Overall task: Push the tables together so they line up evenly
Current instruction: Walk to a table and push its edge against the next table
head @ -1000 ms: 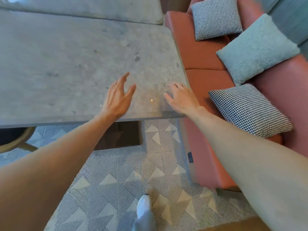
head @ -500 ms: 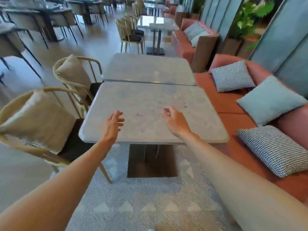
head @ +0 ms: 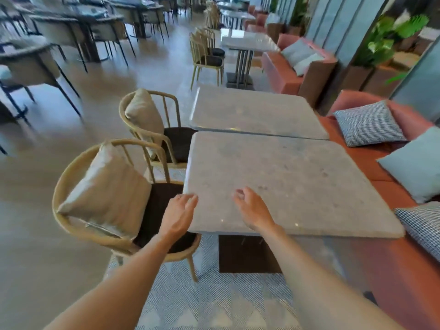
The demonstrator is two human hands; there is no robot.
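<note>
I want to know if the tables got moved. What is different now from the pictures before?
The left hand moved off the near table top to its left corner, and the right hand drew back toward the near edge. Both hold nothing. The view pulled back and up. The near table and far table stayed side by side with a thin seam, and the chairs and cushions stayed put.

No readable txt, labels or signs anywhere.

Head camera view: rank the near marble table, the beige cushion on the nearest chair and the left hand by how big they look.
1. Near marble table, by far the largest.
2. Beige cushion.
3. Left hand, smallest, though nearness to the camera enlarges it.
</note>
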